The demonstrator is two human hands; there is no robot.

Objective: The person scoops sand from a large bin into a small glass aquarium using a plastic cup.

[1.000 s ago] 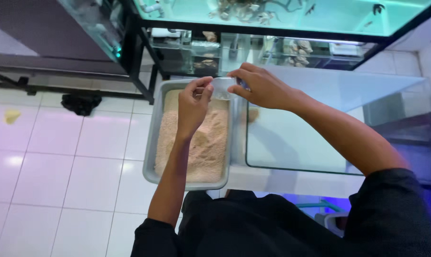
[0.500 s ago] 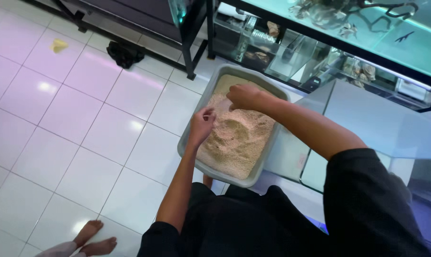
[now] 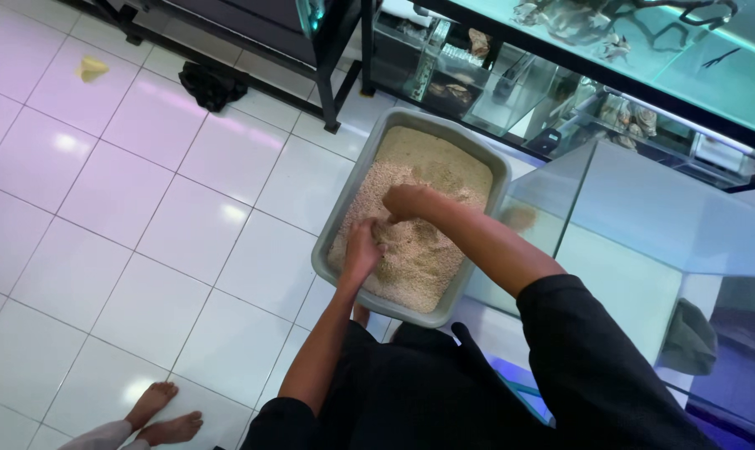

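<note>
While the left hand [image 3: 362, 250] and right hand [image 3: 406, 202] dig curled fingers into loose sand [image 3: 419, 250], the grey tub [image 3: 331, 250] looks heavy, best gripped by its rim.

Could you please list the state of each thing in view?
Grey rectangular plastic tub: on the tiled floor, filled with sand.
Beige sand: loose, heaped unevenly.
Left hand: fingers dug into the sand.
Right hand: pressed into the sand.
Empty glass tank: beside the tub.
</note>
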